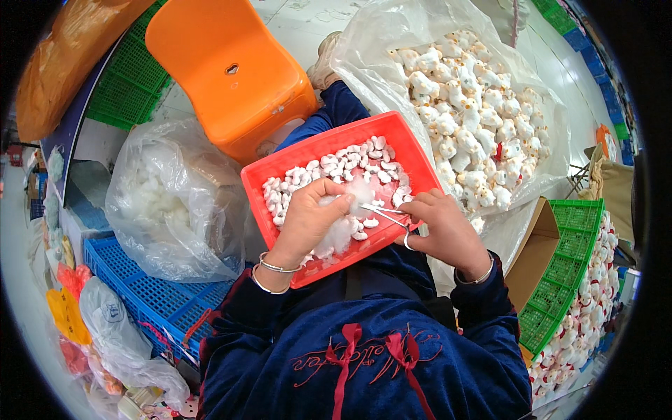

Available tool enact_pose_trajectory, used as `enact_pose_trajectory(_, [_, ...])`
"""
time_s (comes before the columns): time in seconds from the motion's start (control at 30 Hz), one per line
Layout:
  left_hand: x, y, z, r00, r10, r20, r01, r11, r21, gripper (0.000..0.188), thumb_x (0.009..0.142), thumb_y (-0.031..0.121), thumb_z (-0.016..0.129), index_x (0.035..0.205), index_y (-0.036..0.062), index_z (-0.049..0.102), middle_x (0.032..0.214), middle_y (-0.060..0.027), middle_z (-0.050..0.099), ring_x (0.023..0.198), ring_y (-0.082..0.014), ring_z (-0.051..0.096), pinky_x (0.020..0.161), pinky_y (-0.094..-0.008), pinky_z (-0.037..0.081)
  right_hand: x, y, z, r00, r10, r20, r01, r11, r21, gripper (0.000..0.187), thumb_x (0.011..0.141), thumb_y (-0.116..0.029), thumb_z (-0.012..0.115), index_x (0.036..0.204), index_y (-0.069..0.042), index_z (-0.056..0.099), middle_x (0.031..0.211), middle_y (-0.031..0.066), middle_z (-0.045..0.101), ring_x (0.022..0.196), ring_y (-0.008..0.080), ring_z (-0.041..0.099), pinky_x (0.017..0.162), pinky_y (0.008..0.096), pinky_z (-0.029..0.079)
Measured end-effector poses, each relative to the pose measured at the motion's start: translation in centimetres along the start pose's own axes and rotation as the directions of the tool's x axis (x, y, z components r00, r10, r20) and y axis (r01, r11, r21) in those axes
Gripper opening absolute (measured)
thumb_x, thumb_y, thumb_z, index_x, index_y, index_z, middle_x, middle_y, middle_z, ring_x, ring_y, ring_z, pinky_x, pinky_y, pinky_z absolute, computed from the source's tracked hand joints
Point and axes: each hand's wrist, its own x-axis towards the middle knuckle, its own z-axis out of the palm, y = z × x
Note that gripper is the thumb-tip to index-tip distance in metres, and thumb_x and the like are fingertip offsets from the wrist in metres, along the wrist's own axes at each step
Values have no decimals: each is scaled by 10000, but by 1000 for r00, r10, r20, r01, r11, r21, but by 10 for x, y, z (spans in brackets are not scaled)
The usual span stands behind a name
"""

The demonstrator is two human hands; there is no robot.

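Observation:
A red plastic tray rests on my lap, with many small white stuffed pieces inside it. Over the tray, my left hand pinches a tuft of white fibre stuffing; whether a small piece is also between the fingers is hidden. My right hand grips metal forceps by their ring handles, and their tips touch the stuffing by my left fingertips. More loose stuffing lies in the tray beneath my left hand.
An orange plastic stool stands ahead. At left, a clear bag of stuffing sits by a blue crate. A large clear bag of white plush toys lies at right, near a cardboard box and green crate.

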Motion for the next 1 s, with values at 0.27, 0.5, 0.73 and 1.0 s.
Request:
enact_pose_trajectory(0.27, [-2,5,-10,987,45,151,-2,961,-278,76,950,73,717,1001,43,670,913,-16,701,785,-62,642,719,-225,539,-4,32,-9,994,-80,69,57,955,290,846,635,-386,961,1307,4,626,1269,189,609,1243,361,542,1078,421,426])
enact_pose_trajectory(0.5, [-2,1,-6,999,30,43,-23,989,-147,136,966,79,712,1083,10,718,930,-23,722,785,-53,638,712,-218,526,8,18,-13,988,-151,21,146,977,157,449,736,-243,869,1144,-88,763,738,83,623,769,278,629,696,414,484])
enact_pose_trajectory(0.73, [-2,0,-7,996,7,86,-6,1000,-13,148,980,87,700,1090,-5,738,901,-24,731,769,-52,642,716,-212,526,8,9,-15,992,-100,83,93,992,89,404,724,-235,863,1070,-56,758,753,109,633,762,303,636,675,429,484])
enact_pose_trajectory(1.0, [3,8,-8,993,4,120,-25,984,178,98,905,91,714,966,14,708,901,0,707,818,-58,623,754,-233,518,6,2,-11,995,-75,69,76,997,-21,491,725,-238,860,1166,-74,718,965,121,683,975,332,632,848,437,499])
